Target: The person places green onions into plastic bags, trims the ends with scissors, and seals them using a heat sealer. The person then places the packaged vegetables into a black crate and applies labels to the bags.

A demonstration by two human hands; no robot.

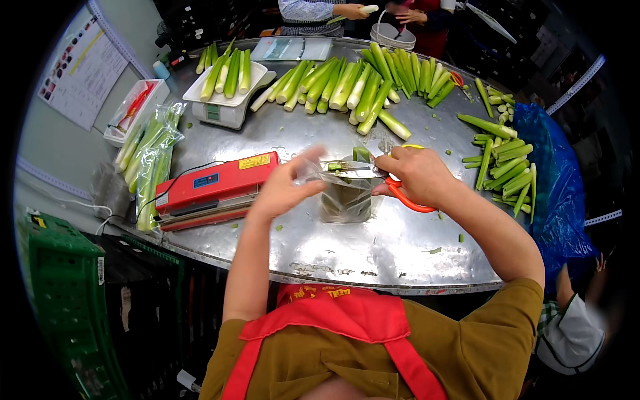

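Note:
My right hand (pixel 423 175) is wrapped round the orange handles of a pair of scissors (pixel 400 193). Their blades point left over a clear plastic bag (pixel 345 205) on the metal table, and small green pieces (pixel 333 167) show at the blades. On the bag's left side is my left hand (pixel 285 188), its thumb and fingers apart and partly smeared by motion. Thin clear film shows between those fingers; whether they grip it is unclear. Just beyond the blades is a short green piece (pixel 361 154). A yellow edge (pixel 413 146) shows behind my right hand.
A red bag sealer (pixel 220 183) lies left of my left hand. Thick green-and-white stalks (pixel 347 83) line the table's far side; more fill a white scale (pixel 227 113). Cut stalks (pixel 510 167) lie beside blue plastic (pixel 557 193) at right. Bagged stalks (pixel 153 163) lie left. Two people stand opposite.

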